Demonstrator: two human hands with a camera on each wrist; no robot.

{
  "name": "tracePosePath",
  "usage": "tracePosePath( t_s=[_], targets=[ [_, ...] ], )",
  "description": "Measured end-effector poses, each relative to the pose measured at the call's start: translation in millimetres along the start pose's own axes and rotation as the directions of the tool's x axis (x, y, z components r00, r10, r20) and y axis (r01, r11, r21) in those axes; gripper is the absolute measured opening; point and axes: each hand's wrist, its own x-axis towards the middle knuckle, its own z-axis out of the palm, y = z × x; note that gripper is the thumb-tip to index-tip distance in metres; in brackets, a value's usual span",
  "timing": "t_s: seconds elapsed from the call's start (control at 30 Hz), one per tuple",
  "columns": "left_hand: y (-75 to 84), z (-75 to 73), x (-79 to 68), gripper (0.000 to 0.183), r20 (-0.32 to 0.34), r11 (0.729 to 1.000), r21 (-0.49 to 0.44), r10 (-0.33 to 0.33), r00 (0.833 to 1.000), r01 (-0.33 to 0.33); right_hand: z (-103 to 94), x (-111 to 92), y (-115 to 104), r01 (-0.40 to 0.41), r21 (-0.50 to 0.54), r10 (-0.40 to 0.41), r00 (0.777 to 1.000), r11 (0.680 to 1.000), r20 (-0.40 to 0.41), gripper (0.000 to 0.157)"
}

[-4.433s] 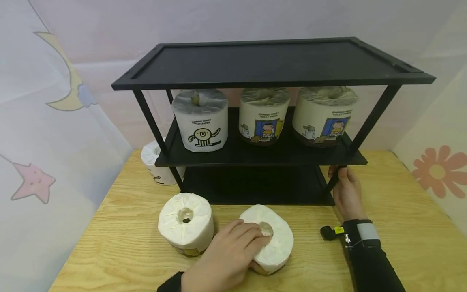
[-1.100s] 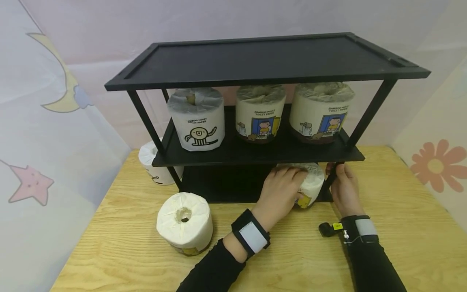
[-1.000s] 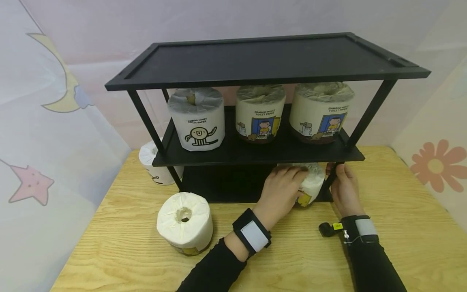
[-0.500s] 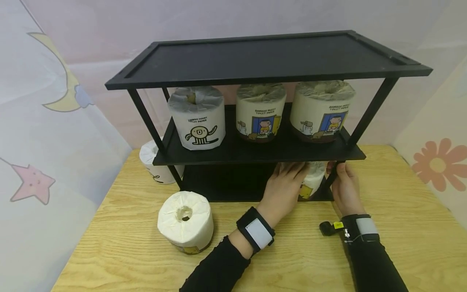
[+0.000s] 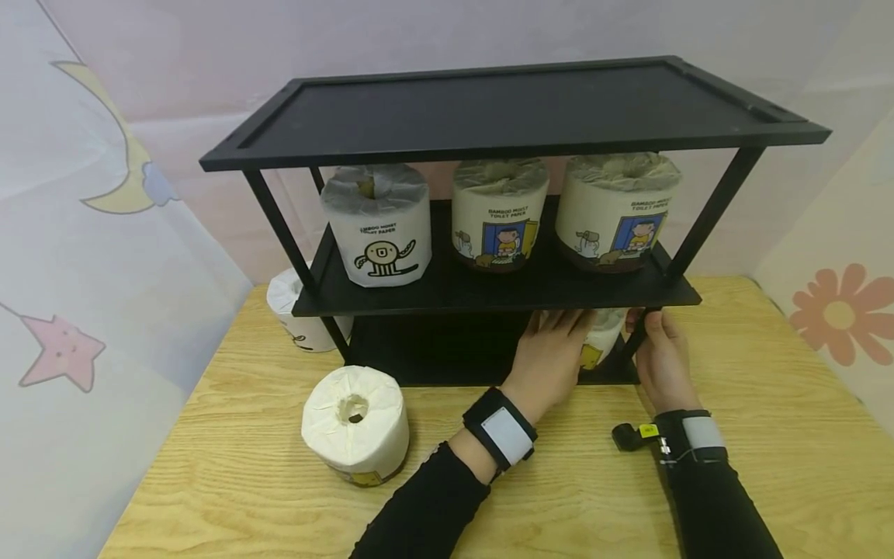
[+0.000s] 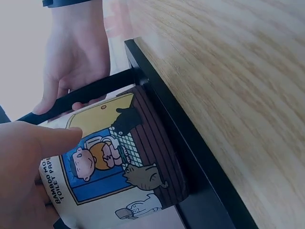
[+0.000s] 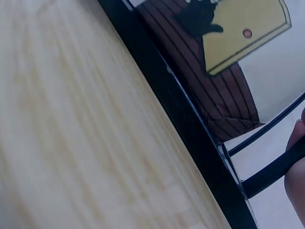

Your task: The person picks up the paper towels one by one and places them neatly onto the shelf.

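On the right end of the rack's lower shelf stands a wrapped toilet roll point(image 5: 604, 335), partly hidden by my left hand point(image 5: 549, 363). In the left wrist view the thumb point(image 6: 57, 140) lies across the printed side of that roll, with the fingers round its far side. My right hand point(image 5: 667, 369) grips the front right post of the black rack point(image 5: 489, 299). The right wrist view catches only part of this hand point(image 7: 296, 183) at the post, beside the roll's lower wrapper point(image 7: 228, 86).
Three toilet rolls, left point(image 5: 380, 233), middle point(image 5: 499, 221) and right point(image 5: 618, 217), stand on the middle shelf. Another roll point(image 5: 355, 425) stands on the wooden table point(image 5: 209, 450) before the rack. One more roll point(image 5: 307, 318) is behind the left post.
My left hand has taken the toilet roll from the table to the lower shelf's right end, then pushed it farther back. My right hand has kept its hold on the post.
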Motion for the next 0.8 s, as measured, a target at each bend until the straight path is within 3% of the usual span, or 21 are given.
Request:
tracePosePath(
  t_s=[0.33, 0.8],
  targets=[
    [9.6, 7.4, 6.5, 0.063, 0.026, 0.998, 0.021, -0.052, 0.998, 0.051, -1.1, 0.1, -0.7, 0.002, 0.005, -0.002, 1.000, 1.000, -0.002, 0.025],
    [6.7, 7.2, 3.6, 0.083, 0.094, 0.999, 0.002, -0.040, 0.995, 0.040, -1.0, 1.1, 0.8, -0.001, -0.004, 0.001, 1.000, 1.000, 0.000, 0.023]
  ],
)
